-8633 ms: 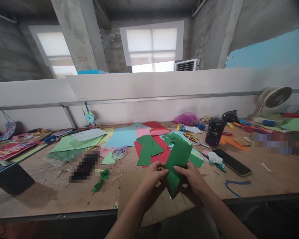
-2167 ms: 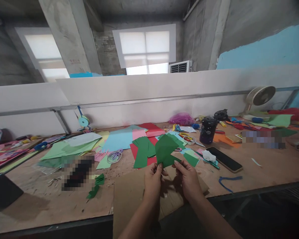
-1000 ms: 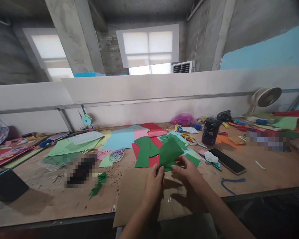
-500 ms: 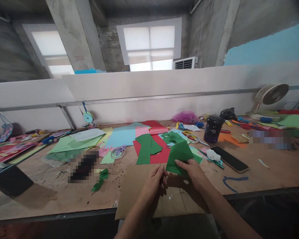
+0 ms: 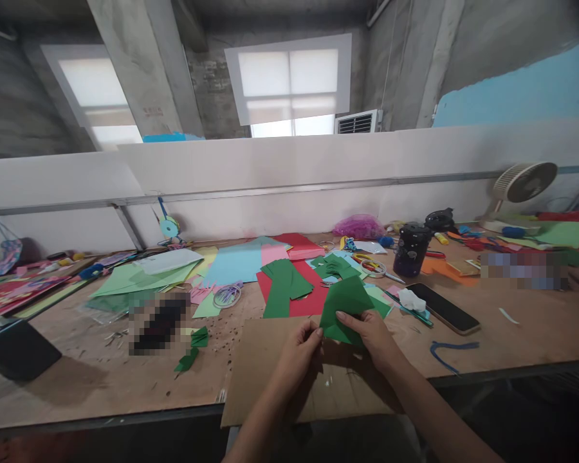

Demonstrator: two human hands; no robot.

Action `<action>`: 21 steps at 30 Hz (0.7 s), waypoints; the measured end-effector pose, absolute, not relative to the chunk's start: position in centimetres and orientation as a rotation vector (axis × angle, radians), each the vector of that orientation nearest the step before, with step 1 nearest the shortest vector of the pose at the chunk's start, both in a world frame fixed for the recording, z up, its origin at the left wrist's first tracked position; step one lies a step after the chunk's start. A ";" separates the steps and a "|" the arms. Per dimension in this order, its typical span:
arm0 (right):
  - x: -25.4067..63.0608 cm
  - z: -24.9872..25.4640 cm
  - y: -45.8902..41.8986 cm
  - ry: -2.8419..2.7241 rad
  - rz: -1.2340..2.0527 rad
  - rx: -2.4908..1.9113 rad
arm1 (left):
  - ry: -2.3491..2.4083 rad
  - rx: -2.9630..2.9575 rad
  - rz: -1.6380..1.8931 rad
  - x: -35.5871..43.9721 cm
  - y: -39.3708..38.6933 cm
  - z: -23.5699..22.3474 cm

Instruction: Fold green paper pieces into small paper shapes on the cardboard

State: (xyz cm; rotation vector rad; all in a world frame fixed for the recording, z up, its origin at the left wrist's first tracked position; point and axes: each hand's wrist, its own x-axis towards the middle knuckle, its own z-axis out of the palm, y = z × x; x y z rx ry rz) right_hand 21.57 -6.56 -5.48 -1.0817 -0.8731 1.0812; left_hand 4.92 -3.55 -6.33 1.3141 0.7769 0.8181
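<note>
A sheet of green paper [image 5: 348, 301] is held up, slightly curved, above the cardboard [image 5: 260, 386]. My right hand [image 5: 375, 335] grips its right side, thumb on the near face and the other fingers behind. At the sheet's lower left corner, my left hand [image 5: 300, 350] is closed in a pinch. Just beyond lie fanned green paper strips [image 5: 282, 286] on a red sheet [image 5: 313, 299]. More cut green pieces [image 5: 336, 265] rest to their right.
Right of my hands are a black phone [image 5: 446, 308], crumpled white tissue [image 5: 412, 299], a dark cup [image 5: 412, 249] and a blue strip [image 5: 444, 357]. Scissors [image 5: 372, 265] lie behind the held sheet. On the left are small green scraps [image 5: 188, 359], a tape roll [image 5: 228, 296] and a black box [image 5: 19, 347].
My left fingers have come up to the green sheet's lower left corner and closed there. The right hand keeps its hold, with the sheet shifted only slightly.
</note>
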 end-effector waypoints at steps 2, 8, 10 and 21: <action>21.5 -5.2 -6.6 -0.900 1.088 -1.083 | 0.789 1.327 0.814 4.9 -3.5 -6.3; 20.8 -3.7 -7.4 -0.939 1.097 -1.131 | 0.693 1.371 0.888 5.5 -3.3 -5.4; 20.6 -3.2 -7.7 -0.946 1.095 -1.154 | 0.631 1.380 0.922 5.8 -3.1 -5.4; 21.1 -4.3 -7.2 -0.923 1.144 -1.106 | 0.665 1.378 0.825 5.5 -2.6 -5.2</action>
